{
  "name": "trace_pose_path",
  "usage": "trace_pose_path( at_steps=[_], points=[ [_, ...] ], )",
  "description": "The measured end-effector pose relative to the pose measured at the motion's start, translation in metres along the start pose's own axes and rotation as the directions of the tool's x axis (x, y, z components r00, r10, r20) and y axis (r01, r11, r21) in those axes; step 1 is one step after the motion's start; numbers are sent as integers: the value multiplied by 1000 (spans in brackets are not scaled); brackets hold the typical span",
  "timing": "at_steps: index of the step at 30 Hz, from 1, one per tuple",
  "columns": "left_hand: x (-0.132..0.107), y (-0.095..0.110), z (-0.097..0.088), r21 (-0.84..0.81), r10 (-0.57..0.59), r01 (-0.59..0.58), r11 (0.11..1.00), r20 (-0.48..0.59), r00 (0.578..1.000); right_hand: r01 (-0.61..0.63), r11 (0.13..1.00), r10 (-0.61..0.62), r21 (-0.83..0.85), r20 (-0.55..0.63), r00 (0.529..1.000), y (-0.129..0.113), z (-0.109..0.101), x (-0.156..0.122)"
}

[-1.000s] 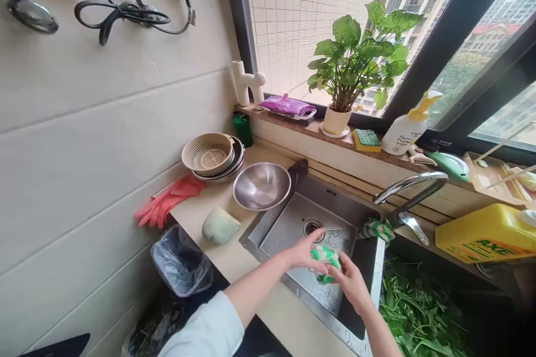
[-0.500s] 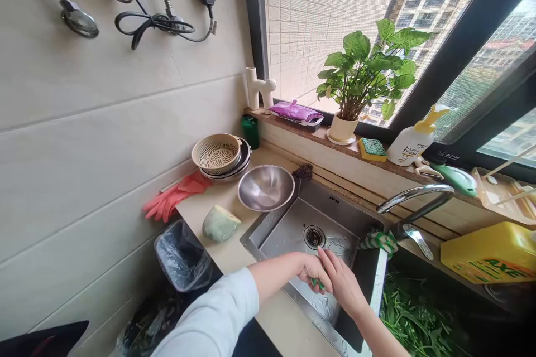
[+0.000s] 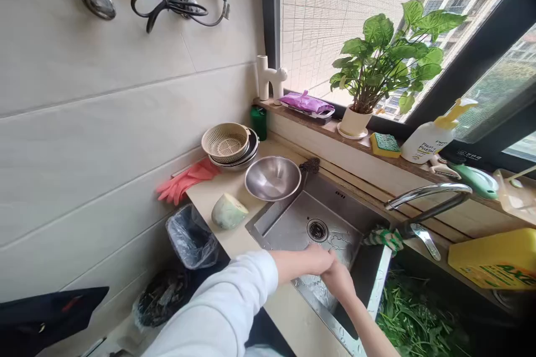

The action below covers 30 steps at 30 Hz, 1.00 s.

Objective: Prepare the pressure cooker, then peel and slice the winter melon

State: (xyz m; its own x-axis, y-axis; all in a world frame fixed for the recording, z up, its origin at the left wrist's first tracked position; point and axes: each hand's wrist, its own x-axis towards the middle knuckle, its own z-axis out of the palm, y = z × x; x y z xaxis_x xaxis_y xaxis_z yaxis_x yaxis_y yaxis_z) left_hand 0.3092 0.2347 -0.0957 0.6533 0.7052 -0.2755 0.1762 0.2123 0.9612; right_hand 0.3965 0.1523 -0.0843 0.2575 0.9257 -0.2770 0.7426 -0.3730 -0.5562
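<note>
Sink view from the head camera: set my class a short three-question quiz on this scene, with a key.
1. True or false: the round stainless steel bowl sits inside the rectangular stainless steel sink.
2. Which of these lies on the brown window sill? A: a yellow and green sponge; B: pink rubber gloves; C: a woven beige colander.
3. Which arm wears the pale long sleeve, the one with the left hand or the one with the right hand?

Key: 1 false; 2 A; 3 left.
</note>
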Motion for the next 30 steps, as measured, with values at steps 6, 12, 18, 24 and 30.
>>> trace_pose_path(
  at_steps=[6,12,18,24,30],
  points=[
    [-11,7,-12,201,-34,45,978,-55,998,-64,970,71,235,-23,997,4,2,-4],
    [-37,16,-33,138,-84,103,985,-132,988,-144,595,159,791,60,985,9,-9,-9],
    [-51,21,-58,-165,-210,165,972,-309,927,-24,691,62,723,-26,998,0,-21,-21],
    [-19,67,-152,-569,-409,1,822,-589,697,-1,862,105,507,-178,978,-5,-32,-27],
    [-17,110,-187,-679,-501,-40,733,-578,644,57,920,54,388,-271,961,6,-29,-25]
  ],
)
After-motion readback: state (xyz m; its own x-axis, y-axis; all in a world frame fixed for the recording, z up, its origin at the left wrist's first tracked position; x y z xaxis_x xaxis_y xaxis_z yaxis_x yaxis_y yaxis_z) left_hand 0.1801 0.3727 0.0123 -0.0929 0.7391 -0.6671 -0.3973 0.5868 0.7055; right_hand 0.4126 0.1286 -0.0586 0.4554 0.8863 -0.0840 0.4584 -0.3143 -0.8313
